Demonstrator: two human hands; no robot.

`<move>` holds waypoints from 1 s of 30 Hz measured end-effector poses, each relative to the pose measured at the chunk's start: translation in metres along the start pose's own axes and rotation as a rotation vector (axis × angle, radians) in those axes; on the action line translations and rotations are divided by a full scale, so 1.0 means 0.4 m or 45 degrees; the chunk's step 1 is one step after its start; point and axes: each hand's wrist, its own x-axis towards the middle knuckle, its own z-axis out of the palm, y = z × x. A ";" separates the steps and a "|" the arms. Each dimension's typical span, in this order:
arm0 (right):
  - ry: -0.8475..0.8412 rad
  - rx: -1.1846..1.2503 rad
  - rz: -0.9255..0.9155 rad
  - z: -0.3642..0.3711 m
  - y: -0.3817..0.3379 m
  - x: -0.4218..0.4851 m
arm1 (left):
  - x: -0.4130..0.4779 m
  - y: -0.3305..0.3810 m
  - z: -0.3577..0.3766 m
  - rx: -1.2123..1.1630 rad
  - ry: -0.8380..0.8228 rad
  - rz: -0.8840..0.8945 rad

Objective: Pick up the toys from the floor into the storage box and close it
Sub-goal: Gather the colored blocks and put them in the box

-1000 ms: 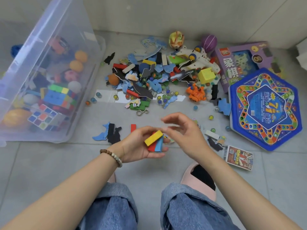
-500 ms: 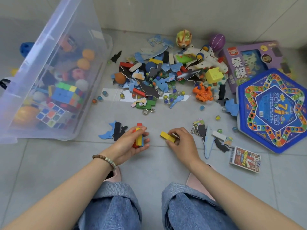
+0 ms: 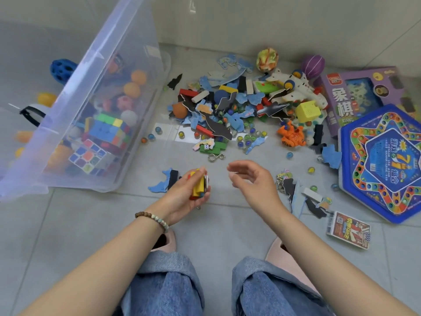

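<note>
Gripping blocks (image 3: 198, 185), left hand (image 3: 181, 198) near box (image 3: 91, 187)

Left grip (image 3: 182, 198) clasping blocks (image 3: 198, 187), right grip (image 3: 252, 182) loose

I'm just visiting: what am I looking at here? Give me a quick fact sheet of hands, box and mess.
Left hand: grips a bundle of coloured blocks
Right hand: empty, fingers loosely curled
Storage box: clear, holds puzzle cubes and balls
Floor pile: jigsaw pieces, marbles, orange toy
Right side: hexagonal game board, purple chess box, card pack
</note>
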 end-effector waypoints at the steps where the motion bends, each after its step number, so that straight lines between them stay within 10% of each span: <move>1: -0.028 -0.084 0.027 0.007 0.011 0.017 | -0.001 0.009 -0.011 0.061 0.058 0.059; 10: -0.401 -0.836 -0.124 0.141 0.056 0.077 | -0.031 0.056 -0.140 0.234 0.238 0.310; 18: -0.235 -0.396 0.099 0.137 0.073 0.058 | -0.037 0.044 -0.150 0.106 0.185 0.231; 24: -0.517 0.079 0.094 0.123 -0.046 0.055 | -0.039 0.048 -0.143 0.104 0.080 0.154; 30: -0.670 -0.203 -0.031 0.158 -0.123 0.075 | -0.049 0.046 -0.136 0.008 -0.020 0.017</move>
